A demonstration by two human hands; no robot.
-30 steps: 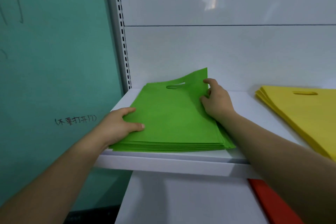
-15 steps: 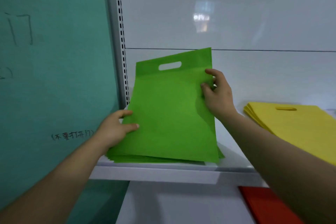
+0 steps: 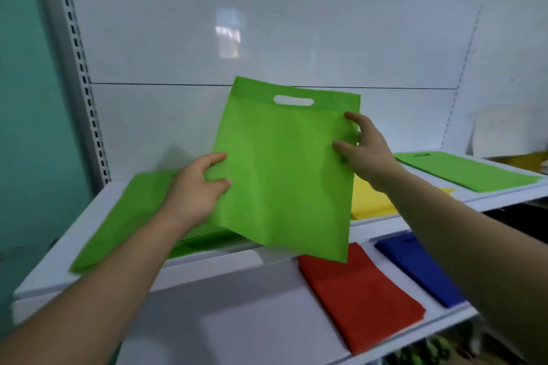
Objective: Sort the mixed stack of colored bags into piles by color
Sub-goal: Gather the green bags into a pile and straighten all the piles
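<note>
Green bag point(image 3: 284, 172) pinched by left hand point(image 3: 197, 191) and right hand point(image 3: 366, 149).

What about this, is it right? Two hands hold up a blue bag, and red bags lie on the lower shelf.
In the head view the held bag is green, not blue. The left hand and right hand both hold it up, and red bags do lie on the lower shelf.

A white upper shelf point(image 3: 231, 261) and lower shelf point(image 3: 252, 335) stand before a glossy white back panel point(image 3: 267, 24). A slotted upright point(image 3: 77, 47) runs up the left edge, beside a teal wall point(image 3: 26, 98).
</note>
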